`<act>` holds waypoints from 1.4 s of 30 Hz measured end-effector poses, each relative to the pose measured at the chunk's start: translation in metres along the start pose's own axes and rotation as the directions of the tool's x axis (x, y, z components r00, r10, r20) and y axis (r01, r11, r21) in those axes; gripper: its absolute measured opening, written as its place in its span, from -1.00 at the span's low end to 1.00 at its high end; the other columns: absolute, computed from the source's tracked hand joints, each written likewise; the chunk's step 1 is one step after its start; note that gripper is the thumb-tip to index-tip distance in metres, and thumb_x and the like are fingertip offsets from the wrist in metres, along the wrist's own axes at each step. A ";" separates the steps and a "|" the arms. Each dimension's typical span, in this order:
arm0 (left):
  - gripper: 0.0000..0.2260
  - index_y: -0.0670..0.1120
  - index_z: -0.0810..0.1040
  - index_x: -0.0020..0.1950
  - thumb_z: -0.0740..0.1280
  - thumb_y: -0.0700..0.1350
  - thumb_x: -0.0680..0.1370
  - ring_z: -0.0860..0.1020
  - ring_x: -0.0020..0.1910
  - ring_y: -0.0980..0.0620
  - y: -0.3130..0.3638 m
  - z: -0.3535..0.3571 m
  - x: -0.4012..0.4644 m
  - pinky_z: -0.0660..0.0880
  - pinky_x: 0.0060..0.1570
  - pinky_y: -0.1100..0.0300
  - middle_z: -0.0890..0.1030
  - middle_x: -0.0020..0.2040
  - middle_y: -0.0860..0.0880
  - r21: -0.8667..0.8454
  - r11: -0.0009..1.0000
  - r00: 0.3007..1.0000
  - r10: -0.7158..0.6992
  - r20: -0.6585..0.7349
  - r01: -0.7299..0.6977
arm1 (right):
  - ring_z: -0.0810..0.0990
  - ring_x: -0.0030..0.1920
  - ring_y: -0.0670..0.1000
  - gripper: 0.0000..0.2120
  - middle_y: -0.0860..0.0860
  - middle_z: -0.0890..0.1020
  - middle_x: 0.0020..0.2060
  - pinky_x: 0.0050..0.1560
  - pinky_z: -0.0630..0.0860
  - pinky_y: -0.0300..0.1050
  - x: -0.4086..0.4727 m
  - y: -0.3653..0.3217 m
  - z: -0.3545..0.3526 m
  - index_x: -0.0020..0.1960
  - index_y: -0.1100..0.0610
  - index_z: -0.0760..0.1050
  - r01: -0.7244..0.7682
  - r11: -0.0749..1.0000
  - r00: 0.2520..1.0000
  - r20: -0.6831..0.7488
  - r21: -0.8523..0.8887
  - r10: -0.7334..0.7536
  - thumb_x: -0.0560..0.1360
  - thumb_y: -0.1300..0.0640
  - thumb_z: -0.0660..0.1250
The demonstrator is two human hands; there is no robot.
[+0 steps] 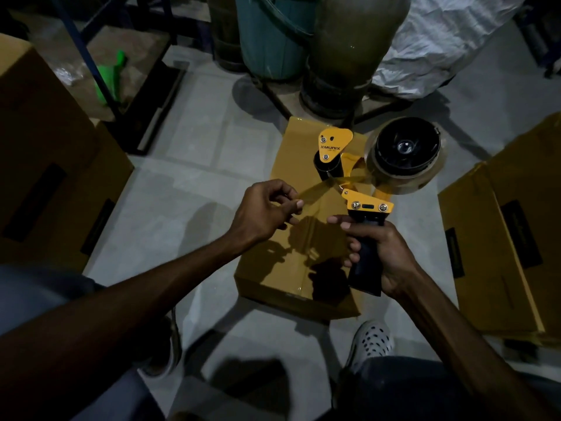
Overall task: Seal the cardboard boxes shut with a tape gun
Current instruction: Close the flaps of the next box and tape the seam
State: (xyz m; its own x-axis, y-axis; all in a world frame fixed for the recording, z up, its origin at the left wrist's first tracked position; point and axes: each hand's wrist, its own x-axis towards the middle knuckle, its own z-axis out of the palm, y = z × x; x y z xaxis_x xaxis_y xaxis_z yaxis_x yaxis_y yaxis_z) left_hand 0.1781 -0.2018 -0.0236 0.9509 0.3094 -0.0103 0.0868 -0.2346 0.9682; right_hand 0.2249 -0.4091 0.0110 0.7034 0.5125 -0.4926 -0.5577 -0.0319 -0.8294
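- Right now the yellow metal tape gun with the black handle (362, 183) is held up in the air over the small closed brown cardboard box (299, 226) on the grey floor (182, 208), directly in front of the person.
- The right hand (379, 256) wraps its fingers round the black grip, with the roll of clear tape (405, 154) on the far right side of the tool and the roller end pointing away and to the left.
- The left hand (267, 212) pinches the loose end of the amber-tinted strip of tape (321, 185) between thumb and fingertips; the strip runs from that pinch up and to the right to the gun's mouth.
- So the free tape lies between the two hands, stretched roughly left to right, while the box's long axis runs from near the person's feet away toward the barrels (303, 41).
- The box top looks glossy along its length, so it may already carry tape; this cannot be told for sure in the dim light.
- Judging by this, the next move would call for laying the tape end down on a box, and the strip's line crosses the box's long axis, so it would need turning to follow the seam.
- Larger brown cardboard boxes stand at the left (45, 177) and at the right (510, 238), well apart from both hands.
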 end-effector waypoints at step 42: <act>-0.91 -0.20 0.57 0.00 0.31 -0.34 0.56 0.69 -0.29 0.08 0.031 -0.014 0.013 0.65 -0.26 0.20 0.69 -0.26 -0.06 -0.525 0.505 0.726 -0.533 0.435 0.685 | 0.34 -0.55 -0.01 -0.34 0.05 0.36 -0.53 -0.47 0.35 -0.13 0.002 -0.017 -0.040 -0.05 0.31 0.57 0.085 0.962 0.990 0.130 -0.258 -0.052 0.09 -0.13 0.66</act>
State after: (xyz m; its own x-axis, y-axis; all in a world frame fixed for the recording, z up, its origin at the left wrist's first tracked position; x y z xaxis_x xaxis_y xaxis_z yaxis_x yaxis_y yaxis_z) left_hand 0.1889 -0.1925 0.0095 0.7733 -0.0510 -0.6319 0.5390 0.5776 0.6130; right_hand 0.2532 -0.4425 0.0134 0.6681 0.6209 -0.4101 -0.3633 -0.2087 -0.9080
